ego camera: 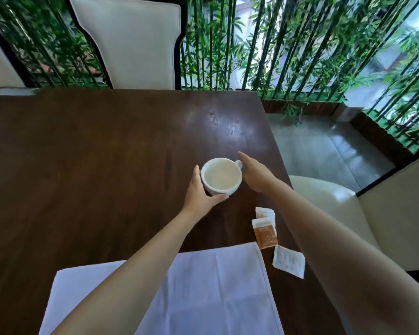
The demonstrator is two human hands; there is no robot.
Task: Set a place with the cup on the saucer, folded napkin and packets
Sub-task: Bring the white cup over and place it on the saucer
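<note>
One glossy white ceramic cup (pixel 221 176), round and wide-mouthed with a small loop handle on its far right, standing on the dark, polished wooden desk (pixel 94 153). Left hand (pixel 200 189) curved around the cup's near-left wall, thumb along the near rim, fingers on the left side. Right hand (pixel 255 171) flat and spread, fingers apart, just beside the handle; contact with it unclear. One smooth white cloth napkin (pixel 203 286) with faint crease lines, spread at the near edge under the forearms. Three flat paper packets near the right edge: a white one (pixel 266 213) partly under an orange-and-white one (pixel 265 234), and another white one (pixel 288 261) just nearer. One white-cushioned chair (pixel 133 42) beyond the desk, slender green bamboo stalks (pixel 288 44) behind.
</note>
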